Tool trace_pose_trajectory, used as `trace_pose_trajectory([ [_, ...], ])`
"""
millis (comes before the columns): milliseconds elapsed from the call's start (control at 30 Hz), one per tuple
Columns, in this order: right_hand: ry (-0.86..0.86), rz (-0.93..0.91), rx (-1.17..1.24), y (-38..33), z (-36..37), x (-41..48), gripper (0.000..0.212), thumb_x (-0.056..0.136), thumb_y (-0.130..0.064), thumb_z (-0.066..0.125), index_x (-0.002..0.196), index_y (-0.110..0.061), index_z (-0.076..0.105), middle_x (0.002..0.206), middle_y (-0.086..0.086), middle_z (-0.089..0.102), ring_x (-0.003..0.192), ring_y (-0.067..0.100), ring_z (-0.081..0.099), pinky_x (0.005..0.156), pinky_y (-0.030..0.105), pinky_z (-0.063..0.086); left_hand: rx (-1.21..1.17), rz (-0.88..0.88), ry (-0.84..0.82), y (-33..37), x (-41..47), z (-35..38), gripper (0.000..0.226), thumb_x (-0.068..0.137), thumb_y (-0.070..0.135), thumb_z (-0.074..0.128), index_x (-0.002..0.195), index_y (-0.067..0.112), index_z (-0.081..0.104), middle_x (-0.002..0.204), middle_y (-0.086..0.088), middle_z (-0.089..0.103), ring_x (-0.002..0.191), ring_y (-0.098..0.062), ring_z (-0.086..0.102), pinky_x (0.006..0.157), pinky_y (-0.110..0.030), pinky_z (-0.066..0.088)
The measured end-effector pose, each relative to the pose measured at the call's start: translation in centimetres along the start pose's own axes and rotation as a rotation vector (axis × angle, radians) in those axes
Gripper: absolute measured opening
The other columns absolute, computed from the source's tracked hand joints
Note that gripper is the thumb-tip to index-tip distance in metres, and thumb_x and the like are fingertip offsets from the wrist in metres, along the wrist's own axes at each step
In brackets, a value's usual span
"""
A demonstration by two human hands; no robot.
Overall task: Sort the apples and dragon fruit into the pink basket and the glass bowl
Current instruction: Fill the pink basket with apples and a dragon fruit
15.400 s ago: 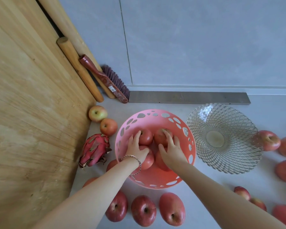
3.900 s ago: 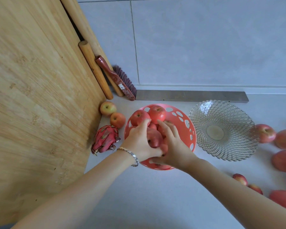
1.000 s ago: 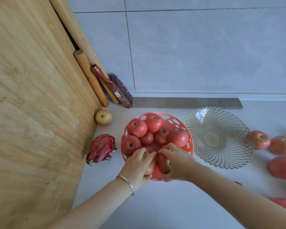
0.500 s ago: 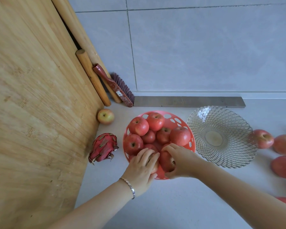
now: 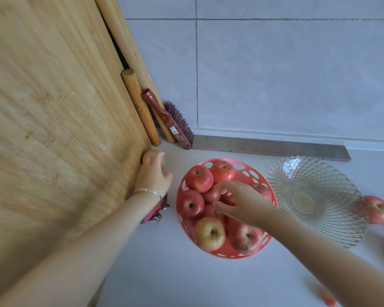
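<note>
Step in hand: collecting the last apple on the left side. The left hand (image 5: 152, 173) had its fingers curled over a lone apple (image 5: 150, 154) sitting against the wooden board (image 5: 53, 107); the grip looked to be closing, but whether it was fully clamped, cannot tell. The right hand (image 5: 237, 201) hovered over the pink basket (image 5: 225, 253), fingers loosely spread, holding nothing. The basket was heaped with red apples, plus one yellowish apple (image 5: 210, 233) at the near rim. The glass bowl (image 5: 315, 200) just to its right sat empty. The dragon fruit (image 5: 156, 211) lay beside the basket, mostly hidden under the left wrist. More apples (image 5: 377, 209) lay right of the bowl. Next move likely: lift the lone apple into the basket, setting it gently since the pile is high and could roll.
</note>
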State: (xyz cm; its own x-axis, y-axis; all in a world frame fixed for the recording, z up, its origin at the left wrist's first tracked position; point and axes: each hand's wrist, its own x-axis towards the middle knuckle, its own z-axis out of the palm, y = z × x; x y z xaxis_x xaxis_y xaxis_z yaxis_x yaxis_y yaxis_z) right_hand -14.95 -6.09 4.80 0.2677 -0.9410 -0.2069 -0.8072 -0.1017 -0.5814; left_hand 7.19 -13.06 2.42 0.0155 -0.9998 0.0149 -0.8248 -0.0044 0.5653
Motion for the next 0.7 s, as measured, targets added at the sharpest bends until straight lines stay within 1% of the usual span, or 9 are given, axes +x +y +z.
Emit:
trace_pose_trajectory([
  [33,-0.002,0.007,0.012,-0.3,-0.2,0.8,0.035,0.082,-0.04,0.059,0.115,-0.028,0.057,0.108,-0.004,0.064,0.1,0.015,0.059,0.09,0.035,0.048,0.043,-0.111,-0.069,-0.4,1.7,-0.3,0.056,0.082,0.013,0.057,0.134,0.014,0.037,0.143,-0.013,0.031,0.119,-0.032,0.047,0.099,-0.039,0.042],
  [100,-0.003,0.025,0.043,-0.6,-0.5,1.9,0.031,0.084,-0.032,0.06,0.114,-0.023,0.059,0.107,-0.005,0.065,0.1,0.013,0.06,0.091,0.032,0.047,0.166,-0.221,-0.166,-1.3,4.4,-0.1,0.066,0.082,0.02,0.06,0.14,0.022,0.027,0.149,-0.011,0.02,0.122,-0.035,0.045,0.097,-0.043,0.044],
  [200,0.034,0.035,0.08,-0.4,-0.7,3.1,0.025,0.084,-0.024,0.06,0.108,-0.018,0.063,0.101,-0.005,0.066,0.095,0.011,0.061,0.089,0.027,0.048,0.284,-0.295,-0.274,-3.5,7.4,1.5,0.074,0.082,0.027,0.062,0.143,0.031,0.019,0.151,-0.008,0.013,0.124,-0.037,0.042,0.098,-0.045,0.043],
  [333,0.048,0.067,0.116,0.9,-0.7,4.0,0.023,0.083,-0.022,0.061,0.105,-0.02,0.065,0.1,-0.005,0.067,0.091,0.006,0.059,0.085,0.019,0.046,0.292,-0.366,-0.369,-6.0,9.5,3.9,0.075,0.083,0.022,0.06,0.143,0.033,0.016,0.147,-0.009,0.01,0.113,-0.038,0.05,0.096,-0.043,0.045],
  [467,0.054,0.106,0.098,2.4,-0.5,4.5,0.024,0.083,-0.021,0.06,0.106,-0.019,0.066,0.099,-0.008,0.065,0.088,0.001,0.053,0.083,0.014,0.04,0.212,-0.341,-0.252,-6.4,9.9,4.7,0.069,0.079,0.019,0.066,0.138,0.028,0.031,0.137,-0.014,0.024,0.104,-0.045,0.053,0.09,-0.045,0.046],
  [533,0.074,0.136,0.062,3.0,-0.8,4.5,0.023,0.082,-0.021,0.06,0.104,-0.02,0.066,0.092,-0.013,0.058,0.088,0.005,0.05,0.083,0.019,0.04,0.087,-0.37,-0.114,-5.6,9.0,4.7,0.064,0.075,0.016,0.071,0.131,0.023,0.04,0.131,-0.017,0.033,0.1,-0.047,0.053,0.088,-0.045,0.046],
  [567,0.093,0.153,0.042,3.3,-1.1,4.5,0.024,0.082,-0.021,0.06,0.104,-0.021,0.066,0.093,-0.012,0.057,0.09,0.01,0.052,0.086,0.025,0.042,-0.004,-0.382,-0.038,-4.9,8.4,4.7,0.063,0.072,0.015,0.073,0.128,0.021,0.043,0.129,-0.018,0.036,0.1,-0.046,0.053,0.088,-0.045,0.045],
  [633,0.088,0.207,-0.029,4.0,-2.2,4.2,0.032,0.081,-0.027,0.06,0.113,-0.024,0.061,0.11,-0.002,0.056,0.104,0.019,0.053,0.089,0.033,0.046,-0.171,-0.344,0.079,-2.9,7.2,4.2,0.066,0.068,0.014,0.077,0.126,0.017,0.046,0.128,-0.018,0.041,0.104,-0.041,0.052,0.091,-0.043,0.044],
  [700,-0.032,0.286,-0.172,5.2,-3.4,3.6,0.05,0.078,-0.038,0.061,0.126,-0.027,0.05,0.122,0.002,0.048,0.117,0.021,0.045,0.095,0.036,0.044,-0.301,-0.249,0.148,-0.9,6.2,3.4,0.068,0.065,0.016,0.079,0.124,0.017,0.047,0.126,-0.014,0.045,0.11,-0.033,0.05,0.095,-0.042,0.043],
])
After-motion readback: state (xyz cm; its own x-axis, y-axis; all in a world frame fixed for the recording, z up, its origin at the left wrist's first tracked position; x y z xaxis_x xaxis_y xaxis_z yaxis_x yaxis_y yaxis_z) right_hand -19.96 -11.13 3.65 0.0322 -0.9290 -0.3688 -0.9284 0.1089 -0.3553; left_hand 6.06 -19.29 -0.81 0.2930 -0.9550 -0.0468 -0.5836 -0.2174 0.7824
